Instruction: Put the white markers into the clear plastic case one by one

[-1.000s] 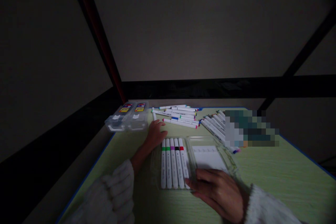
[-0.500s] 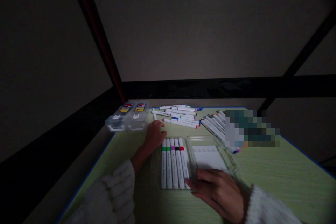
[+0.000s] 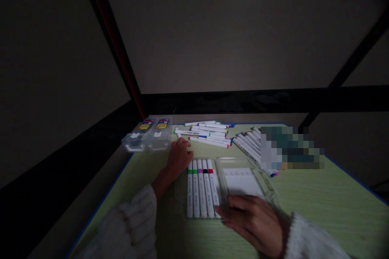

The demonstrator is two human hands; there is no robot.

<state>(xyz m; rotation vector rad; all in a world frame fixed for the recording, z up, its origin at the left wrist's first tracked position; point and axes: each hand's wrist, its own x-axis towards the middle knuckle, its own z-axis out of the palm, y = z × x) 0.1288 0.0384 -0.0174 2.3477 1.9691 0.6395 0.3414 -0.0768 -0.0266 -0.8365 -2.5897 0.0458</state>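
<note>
A clear plastic marker case (image 3: 223,184) lies opened out on the table before me. Several white markers (image 3: 201,194) stand side by side in its left half, with green, purple, black and red bands. My right hand (image 3: 253,220) is closed at the case's near edge, by the middle; its thumb rests by the lower end of the rightmost marker. Beyond the case's left corner, my left hand (image 3: 180,154) has thumb and forefinger apart. Its far fingers meet the near end of a loose white marker (image 3: 178,133), partly covered by the hand.
Loose markers (image 3: 209,131) are heaped at the table's back. More markers (image 3: 247,145) lie in a slanted row on the right, beside a pixelated patch. Two closed clear cases (image 3: 159,135) with coloured labels stand at the back left. The pale green table (image 3: 328,202) has a blue edge.
Both hands stay almost in place. The loose marker by my left hand and the green-ended one across it have shifted very slightly; the left hand has edged a little forward.
</note>
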